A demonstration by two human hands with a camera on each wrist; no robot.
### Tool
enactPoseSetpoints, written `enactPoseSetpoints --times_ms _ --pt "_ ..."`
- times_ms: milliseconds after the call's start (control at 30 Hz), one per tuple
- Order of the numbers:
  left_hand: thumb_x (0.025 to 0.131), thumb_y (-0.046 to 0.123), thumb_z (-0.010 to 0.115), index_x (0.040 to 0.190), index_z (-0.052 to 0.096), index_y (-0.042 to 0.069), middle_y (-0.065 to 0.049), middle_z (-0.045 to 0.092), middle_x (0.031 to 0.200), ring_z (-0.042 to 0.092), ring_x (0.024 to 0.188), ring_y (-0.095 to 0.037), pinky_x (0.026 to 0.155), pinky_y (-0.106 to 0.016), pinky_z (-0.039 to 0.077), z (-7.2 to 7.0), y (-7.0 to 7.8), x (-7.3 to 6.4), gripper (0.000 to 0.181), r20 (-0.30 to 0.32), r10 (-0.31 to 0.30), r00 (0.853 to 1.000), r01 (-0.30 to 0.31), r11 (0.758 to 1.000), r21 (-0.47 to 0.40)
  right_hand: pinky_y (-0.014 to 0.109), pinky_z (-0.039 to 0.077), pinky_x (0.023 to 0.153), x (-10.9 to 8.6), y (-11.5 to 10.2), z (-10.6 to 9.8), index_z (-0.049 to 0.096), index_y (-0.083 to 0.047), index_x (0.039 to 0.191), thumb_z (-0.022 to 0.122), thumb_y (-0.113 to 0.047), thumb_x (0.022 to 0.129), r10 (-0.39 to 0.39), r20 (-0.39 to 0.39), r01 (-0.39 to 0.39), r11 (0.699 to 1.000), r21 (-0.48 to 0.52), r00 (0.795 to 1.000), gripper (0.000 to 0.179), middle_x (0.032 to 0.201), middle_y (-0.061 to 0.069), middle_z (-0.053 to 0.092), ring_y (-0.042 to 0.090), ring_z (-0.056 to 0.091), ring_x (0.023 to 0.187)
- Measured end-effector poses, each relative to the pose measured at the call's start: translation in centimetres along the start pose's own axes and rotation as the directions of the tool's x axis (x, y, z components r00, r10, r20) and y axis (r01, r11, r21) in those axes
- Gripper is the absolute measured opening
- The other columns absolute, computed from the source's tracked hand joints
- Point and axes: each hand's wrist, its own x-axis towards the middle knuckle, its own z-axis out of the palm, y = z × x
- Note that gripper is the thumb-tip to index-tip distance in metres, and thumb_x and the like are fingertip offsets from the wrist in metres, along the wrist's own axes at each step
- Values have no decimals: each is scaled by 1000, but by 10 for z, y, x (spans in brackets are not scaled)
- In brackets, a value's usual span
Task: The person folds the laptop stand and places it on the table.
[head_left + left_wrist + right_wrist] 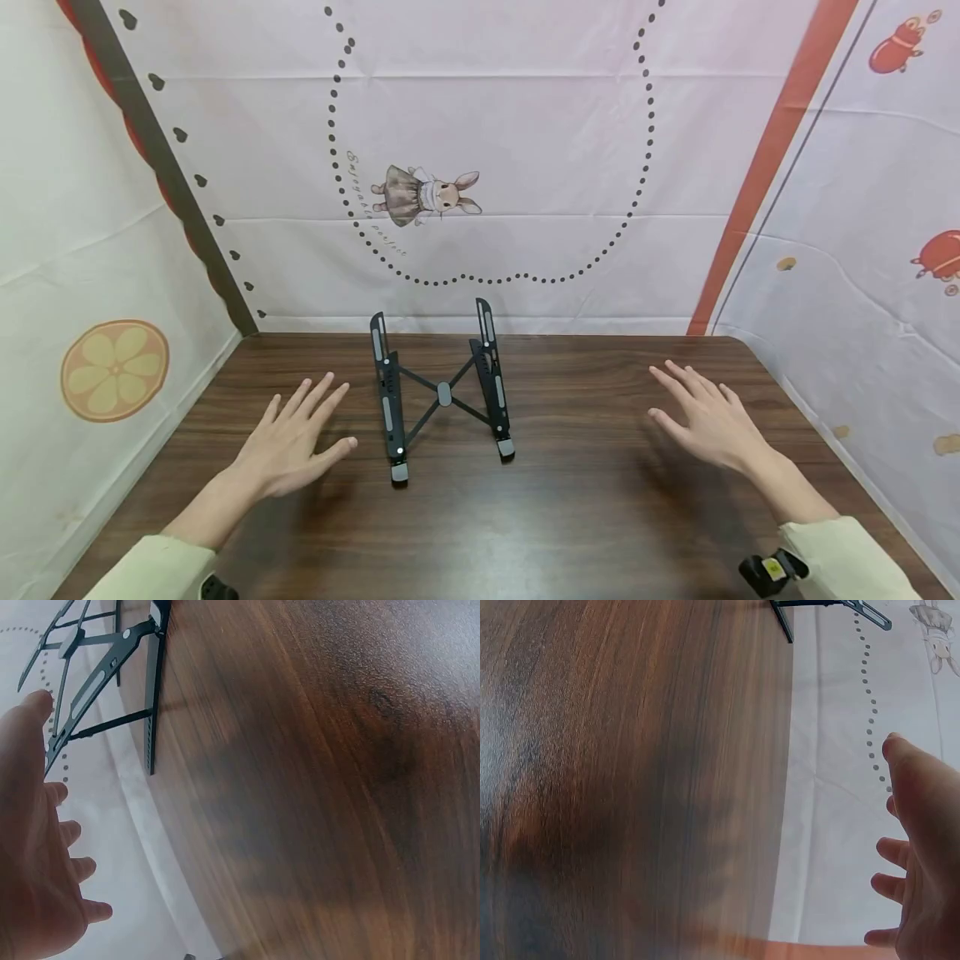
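A black folding laptop stand [445, 394] is set up on the wooden table, its crossed bars joined at a grey hub and its two side arms raised. Left of the stand, my left hand [288, 446] hovers over the table with fingers spread, apart from the stand. My right hand [708, 421] is held above the table's right side, fingers extended, well away from the stand. Neither hand holds anything. The left wrist view shows the stand [97, 675] beyond the thumb; the right wrist view catches only a corner of the stand [832, 606] at the top.
The dark wooden table [585, 517] reaches back to a white printed cloth [540, 150] with a rabbit figure and dotted line. More cloth hangs along the left and right sides. A small black device [772, 572] is strapped at the right sleeve.
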Motion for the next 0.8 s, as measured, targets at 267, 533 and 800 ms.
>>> enactPoseSetpoints --times_ms 267,533,800 --pt "86 63 43 147 22 19 -12 18 153 21 135 -41 102 -65 15 7 -6 0 77 -12 -28 1000 28 999 -33 66 34 86 7 -4 10 40 -12 138 58 -37 88 -38 -13 38 999 14 999 58 138 20 42 44 43 119" --pt "87 61 45 145 27 18 -12 22 151 24 134 -40 102 -63 19 14 -7 3 74 -41 -36 999 32 994 -101 58 44 75 14 -9 26 43 -10 136 65 -28 85 -80 -63 85 992 89 995 58 130 20 49 43 50 110" --pt "89 55 46 139 38 10 -14 27 148 27 132 -41 98 -64 24 20 -2 5 68 -42 -64 997 55 982 -179 57 44 79 23 -22 38 48 -9 130 65 -21 85 -62 -85 76 981 176 994 49 123 18 53 40 53 108"
